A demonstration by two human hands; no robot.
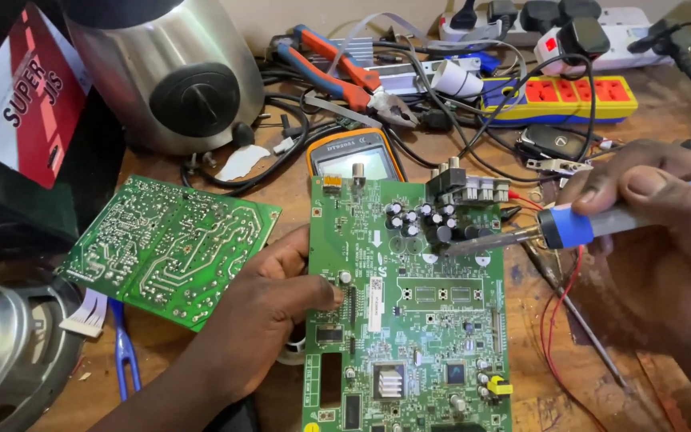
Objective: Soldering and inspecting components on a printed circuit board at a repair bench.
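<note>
Soldering iron (pixel 601 222) clamped in right hand (pixel 657 232), tip over circuit board (pixel 409 320).
Left hand (pixel 269 308) fingers pinching board's left edge (fingertips hidden underneath); iron's handle cut off at right.

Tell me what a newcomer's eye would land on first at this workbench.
The large green circuit board at centre, steadied at its left edge by the left hand. From the right, the right hand holds a blue-handled soldering iron with its tip near the cluster of capacitors at the board's top. A second green board lies tilted to the left.
</note>
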